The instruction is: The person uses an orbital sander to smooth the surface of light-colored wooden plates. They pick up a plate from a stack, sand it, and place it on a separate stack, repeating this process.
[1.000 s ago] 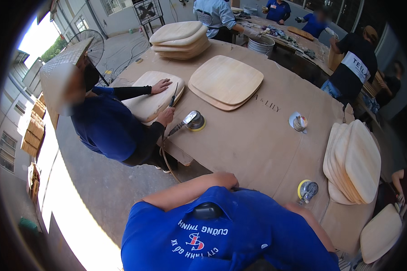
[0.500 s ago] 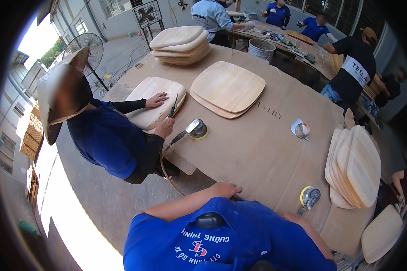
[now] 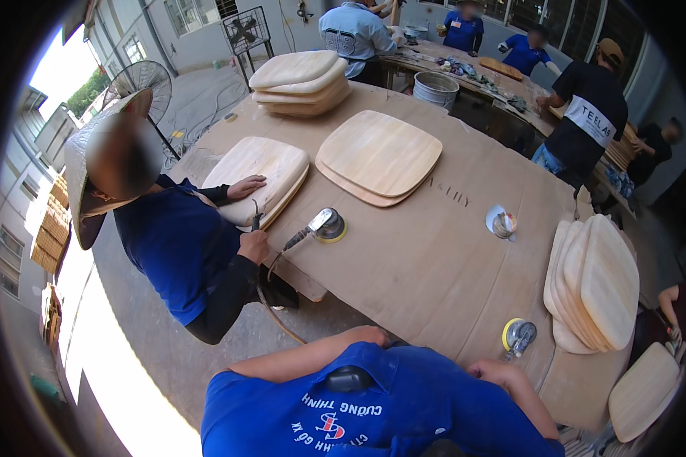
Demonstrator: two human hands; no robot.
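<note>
My left hand (image 3: 370, 336) is at the near edge of the cardboard-covered table (image 3: 404, 266), its fingers mostly hidden from view. My right hand (image 3: 489, 370) is by the same edge, below a round sander with a yellow rim (image 3: 519, 337); its fingers do not show clearly. Neither hand visibly holds anything. Further up the table lie two rounded wooden boards (image 3: 381, 152), one on the other. A second sander (image 3: 328, 226) with a hose rests left of centre.
At left, a co-worker (image 3: 183, 244) in a straw hat holds a small dark tool over stacked boards (image 3: 263, 171). More boards are piled at the back (image 3: 297, 72) and leaning together at right (image 3: 606, 282). A tape-like roll (image 3: 503, 223) lies right of centre. Others work behind.
My left hand has drawn slightly left and back along the table edge. The co-worker's hand with the tool has moved down and toward their body. The view has shifted a little.
</note>
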